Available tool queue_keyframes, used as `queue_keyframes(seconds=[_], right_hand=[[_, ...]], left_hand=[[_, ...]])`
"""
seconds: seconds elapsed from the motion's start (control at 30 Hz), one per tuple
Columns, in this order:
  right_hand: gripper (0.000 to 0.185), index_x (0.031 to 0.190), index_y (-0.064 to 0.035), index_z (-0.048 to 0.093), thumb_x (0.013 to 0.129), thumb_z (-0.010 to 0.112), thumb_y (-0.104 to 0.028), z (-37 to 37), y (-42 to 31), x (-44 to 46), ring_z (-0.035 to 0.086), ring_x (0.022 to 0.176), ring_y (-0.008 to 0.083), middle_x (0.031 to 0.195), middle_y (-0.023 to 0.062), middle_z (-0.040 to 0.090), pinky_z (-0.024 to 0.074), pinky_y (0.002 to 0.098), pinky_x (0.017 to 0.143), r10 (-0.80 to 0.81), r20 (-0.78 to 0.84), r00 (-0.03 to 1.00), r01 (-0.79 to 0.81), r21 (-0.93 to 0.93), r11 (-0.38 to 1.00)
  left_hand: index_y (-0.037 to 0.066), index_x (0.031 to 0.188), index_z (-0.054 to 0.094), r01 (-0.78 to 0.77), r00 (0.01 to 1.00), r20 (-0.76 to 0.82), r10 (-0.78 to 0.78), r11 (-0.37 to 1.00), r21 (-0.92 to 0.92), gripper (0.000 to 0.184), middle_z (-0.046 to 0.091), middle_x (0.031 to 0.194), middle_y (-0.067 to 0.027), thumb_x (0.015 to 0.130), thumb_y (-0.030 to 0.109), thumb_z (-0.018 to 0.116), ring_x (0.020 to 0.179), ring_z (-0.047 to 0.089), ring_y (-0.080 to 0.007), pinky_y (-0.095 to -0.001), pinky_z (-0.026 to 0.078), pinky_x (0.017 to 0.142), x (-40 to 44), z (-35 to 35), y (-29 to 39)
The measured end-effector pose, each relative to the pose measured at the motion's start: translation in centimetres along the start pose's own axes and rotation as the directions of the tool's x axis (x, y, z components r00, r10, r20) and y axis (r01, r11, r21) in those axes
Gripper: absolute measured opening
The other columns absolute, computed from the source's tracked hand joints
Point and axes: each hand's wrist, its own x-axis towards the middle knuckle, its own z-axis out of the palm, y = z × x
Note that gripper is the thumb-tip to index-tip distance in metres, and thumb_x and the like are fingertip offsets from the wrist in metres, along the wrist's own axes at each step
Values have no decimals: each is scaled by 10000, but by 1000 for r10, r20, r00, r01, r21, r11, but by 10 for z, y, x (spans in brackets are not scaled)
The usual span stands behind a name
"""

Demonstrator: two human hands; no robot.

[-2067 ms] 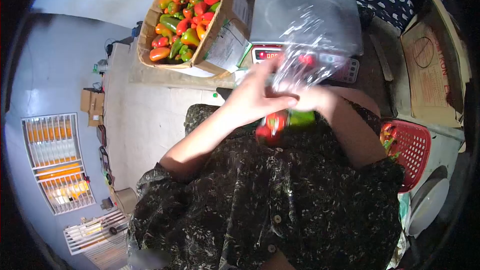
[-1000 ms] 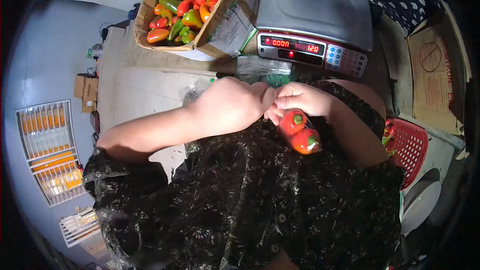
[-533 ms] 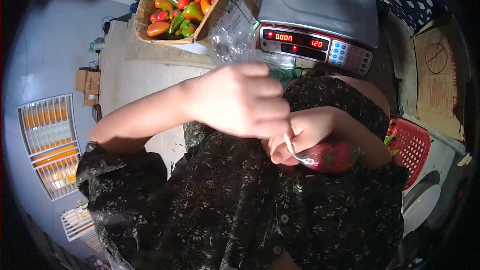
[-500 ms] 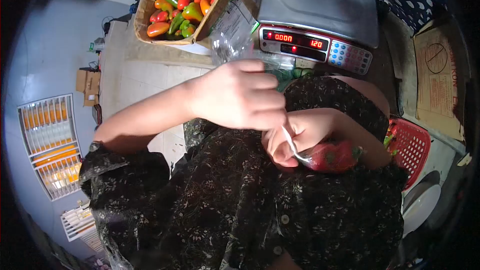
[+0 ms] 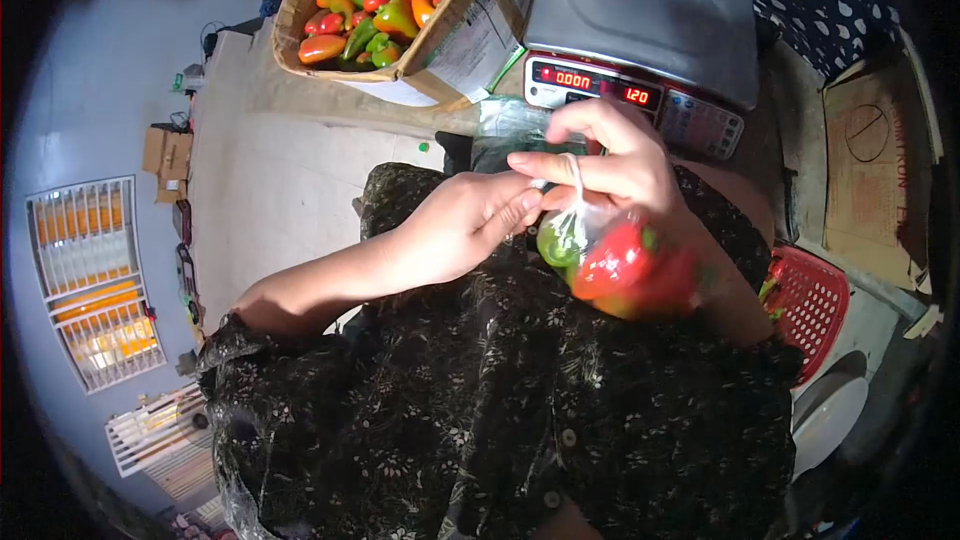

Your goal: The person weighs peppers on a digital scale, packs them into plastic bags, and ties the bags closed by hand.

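A clear plastic bag of peppers [image 5: 618, 265], red and green, hangs below my right hand [image 5: 615, 155]. Its white twisted neck loops over a finger of that hand, and my right fingers are closed around this part, the upper ones curled. My left hand [image 5: 470, 220] pinches the tip of the bag's neck between thumb and fingers, right against my right fingertips. The lower right of the bag is blurred by motion. Just beyond my hands is a digital scale [image 5: 640, 25], its red display lit and its keypad partly behind my right hand.
A cardboard box [image 5: 430, 65] full of red, green and orange peppers stands left of the scale. Folded clear plastic [image 5: 510, 120] lies in front of the scale. To the right are a red perforated basket [image 5: 815, 305], a white dish [image 5: 835, 420] and a printed carton [image 5: 870, 180].
My left hand has dropped from above the bag's neck and now pinches its end. My right hand has risen and turned, lifting the peppers into fuller view.
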Motion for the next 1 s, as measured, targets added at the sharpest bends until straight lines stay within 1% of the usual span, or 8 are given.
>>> queue_keyframes(seconds=[0.2, 0.33, 0.5, 0.6, 0.67, 0.77, 0.9, 1.0], right_hand=[[277, 939, -290, 709, 677, 669, -370, -5, -27, 9, 491, 708, 129, 817, -99, 565, 320, 304, 624, -10, -21, 1000, -4, -576, 818], [221, 894, -249, 704, 686, 682, -317, 2, -26, 9, 502, 640, 132, 711, -77, 534, 347, 296, 583, 28, 6, 1000, -18, -623, 782], [268, 944, -199, 700, 678, 686, -228, 3, -16, 16, 546, 529, 152, 653, -24, 510, 466, 296, 482, 68, -162, 984, -145, -530, 836], [325, 1021, -190, 695, 696, 686, -196, 4, -9, 19, 554, 530, 165, 644, -3, 509, 473, 305, 486, 102, -235, 967, -200, -442, 875], [276, 1056, -123, 687, 781, 671, -134, 2, -6, 25, 575, 559, 179, 696, 38, 585, 477, 300, 514, 230, -281, 932, -291, -196, 937], [228, 1034, -46, 678, 861, 644, -190, 18, 18, 27, 574, 586, 92, 767, 38, 656, 453, 232, 527, 394, -361, 845, -277, 333, 901], [262, 891, -51, 659, 894, 622, -310, 11, 16, 20, 503, 566, 46, 725, -25, 585, 386, 190, 487, 865, 106, 491, -438, 888, 140], [235, 886, -66, 629, 900, 613, -301, 35, 26, 16, 479, 538, 47, 726, -21, 578, 363, 208, 443, 900, -31, 435, -181, 976, 121]], left_hand=[[39, 857, 510, 244, 970, 114, -216, 834, -495, 337, 469, 619, -2, 1005, 307, 370, 567, 465, -67, -218, 375, 511, -15, 5, 18], [59, 904, 477, 341, 923, 306, -232, 130, -931, 240, 455, 647, -28, 981, 282, 428, 593, 496, -137, -313, 508, 705, -18, 11, 25], [18, 940, 489, 24, 985, -17, -172, 237, -971, 253, 596, 919, -136, 977, 258, 418, 948, 618, -287, -421, 484, 901, -7, 23, 27], [6, 906, 536, -34, 951, -166, -261, 446, -894, 327, 620, 942, -139, 1000, 278, 380, 950, 598, -219, -334, 442, 911, 12, 31, 35], [-1, 903, 557, -300, 928, -364, 81, 742, -599, 281, 625, 965, -123, 1000, 199, 385, 923, 565, -167, -306, 418, 863, 22, 35, 4], [15, 875, 591, -231, 866, -490, 99, 948, -217, 229, 623, 942, -69, 977, 145, 431, 902, 560, -166, -300, 402, 838, 35, 42, -4], [37, 878, 609, -313, 671, -555, 492, 866, 389, 130, 606, 844, -107, 921, 99, 503, 811, 582, -241, -332, 410, 788, 57, 52, -7], [32, 888, 607, -172, 772, -621, 133, 985, -2, 101, 605, 811, -103, 903, 87, 523, 759, 580, -252, -320, 424, 732, 58, 56, -10]])
